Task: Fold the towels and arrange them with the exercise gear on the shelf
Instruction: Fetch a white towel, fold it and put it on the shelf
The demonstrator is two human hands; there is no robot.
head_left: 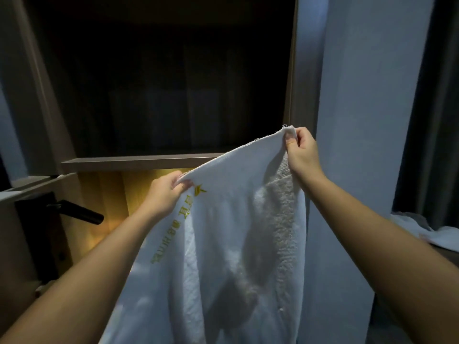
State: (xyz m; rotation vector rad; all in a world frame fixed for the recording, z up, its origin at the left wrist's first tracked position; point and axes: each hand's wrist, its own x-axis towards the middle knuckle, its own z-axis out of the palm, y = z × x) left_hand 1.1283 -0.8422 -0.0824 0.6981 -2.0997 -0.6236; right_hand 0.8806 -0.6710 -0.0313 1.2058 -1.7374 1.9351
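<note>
The person stands close to a tall shelf unit, holding a white towel (223,219) up by its top edge with both hands. The left hand (165,192) grips one upper corner, fingers curled round the cloth and thumb pinching it from above. The right hand (301,151) is higher and pinches the other upper corner between thumb and curled fingers, so the top edge runs up at a slant from left to right. The towel hangs down between the bare forearms in loose vertical folds, and its lower end drops out of sight at the bottom of the view. Yellow lettering (171,232) runs along the edge below the left hand, with a small yellow star (200,191) just beside that hand's fingers.

Behind the towel is the front edge of a shelf (139,162). The compartment above it is too dark to see into, and the one below glows with warm light on wood. At the left a black bar-shaped handle (79,214) juts out. A pale pillar (360,95) rises at the right, a dark curtain (427,108) beyond it, and a second white towel (437,235) lies crumpled there, well apart from the one held.
</note>
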